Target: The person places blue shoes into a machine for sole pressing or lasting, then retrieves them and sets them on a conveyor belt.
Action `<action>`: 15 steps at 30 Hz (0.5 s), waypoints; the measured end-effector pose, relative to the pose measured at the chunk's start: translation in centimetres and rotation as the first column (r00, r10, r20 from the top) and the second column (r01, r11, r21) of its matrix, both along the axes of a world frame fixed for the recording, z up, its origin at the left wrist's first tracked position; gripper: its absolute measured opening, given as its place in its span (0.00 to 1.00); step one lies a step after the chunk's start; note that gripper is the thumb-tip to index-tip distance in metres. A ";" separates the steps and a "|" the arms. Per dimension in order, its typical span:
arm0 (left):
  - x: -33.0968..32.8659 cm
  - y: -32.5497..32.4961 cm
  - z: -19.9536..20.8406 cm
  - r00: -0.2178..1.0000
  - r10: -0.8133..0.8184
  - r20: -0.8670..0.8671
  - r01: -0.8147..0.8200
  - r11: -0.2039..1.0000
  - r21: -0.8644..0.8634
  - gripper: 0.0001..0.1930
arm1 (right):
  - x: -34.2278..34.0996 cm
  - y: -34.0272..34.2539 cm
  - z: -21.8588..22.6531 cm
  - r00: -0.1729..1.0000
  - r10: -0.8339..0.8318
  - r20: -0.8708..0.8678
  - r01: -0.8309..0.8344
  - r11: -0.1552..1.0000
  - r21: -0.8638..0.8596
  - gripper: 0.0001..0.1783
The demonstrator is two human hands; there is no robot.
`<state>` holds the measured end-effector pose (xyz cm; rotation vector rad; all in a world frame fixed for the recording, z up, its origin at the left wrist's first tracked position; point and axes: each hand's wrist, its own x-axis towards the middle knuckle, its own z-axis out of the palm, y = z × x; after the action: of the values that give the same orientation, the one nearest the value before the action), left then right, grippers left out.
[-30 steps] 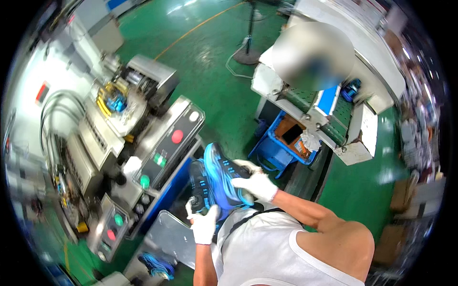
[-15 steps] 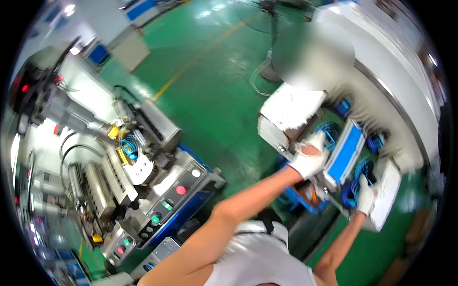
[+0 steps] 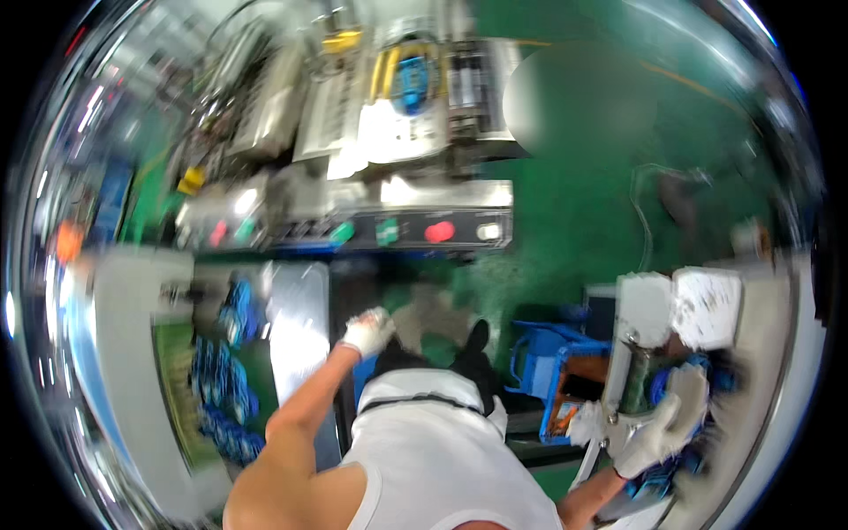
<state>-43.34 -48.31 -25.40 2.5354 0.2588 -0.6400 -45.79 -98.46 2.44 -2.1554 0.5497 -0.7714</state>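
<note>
My left hand, in a white glove, is in front of my body, beside a shiny metal surface. Motion smears its fingers, and I cannot make out anything in them. At the right, my gloved right hand is over several blue shoe-like parts on a rack or conveyor, its thumb and fingers apart. Whether it touches one of them is unclear. Ahead, a blue part sits between yellow pieces in a metal machine.
A control panel with coloured buttons runs along the machine's front. More blue parts stand in rows at the left. A blue crate and white boxes are at the right. The floor is green.
The view has turned left, so the machine now lies ahead. My left hand has left the blue parts at the right and come before my body. My right hand stays near them.
</note>
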 end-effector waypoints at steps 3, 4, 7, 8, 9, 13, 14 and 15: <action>-6.4 13.1 0.6 0.848 0.487 0.207 -0.510 0.857 0.076 0.19 | 5.4 10.7 -5.3 0.813 0.563 -0.148 -0.430 0.752 0.499 0.31; -8.9 15.3 2.1 0.789 0.570 0.227 -0.598 0.797 0.078 0.18 | 6.2 14.1 -8.0 0.720 0.683 -0.119 -0.512 0.640 0.573 0.32; -20.1 19.5 3.0 0.541 0.835 0.101 -0.841 0.535 0.079 0.23 | 7.2 24.0 -12.9 0.325 0.899 -0.295 -0.692 0.439 0.573 0.30; -26.0 20.4 0.9 0.448 0.892 0.062 -0.892 0.441 0.098 0.26 | 6.8 27.5 -13.9 0.207 0.904 -0.374 -0.757 0.390 0.525 0.28; -29.9 20.7 -2.5 0.381 0.924 0.023 -0.921 0.377 0.095 0.31 | 6.3 29.1 -17.2 0.174 0.926 -0.335 -0.766 0.341 0.545 0.27; -44.1 18.1 -4.5 -0.202 0.916 0.346 -0.974 -0.225 0.027 0.48 | 3.9 36.3 -22.3 0.018 0.559 -0.829 -0.945 0.279 0.168 0.34; -45.7 19.5 -2.5 -0.327 0.898 0.294 -0.924 -0.369 0.099 0.50 | 3.5 37.5 -22.4 -0.017 0.547 -0.837 -0.958 0.231 0.170 0.34; -49.0 20.7 -3.0 -0.425 0.841 0.334 -0.861 -0.490 0.138 0.52 | 2.9 38.2 -22.5 -0.063 0.529 -0.846 -0.968 0.173 0.180 0.35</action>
<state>-92.30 -27.57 -28.37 1.2650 2.4906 0.3942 -42.88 -60.22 -20.07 -2.6168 -0.8064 1.0011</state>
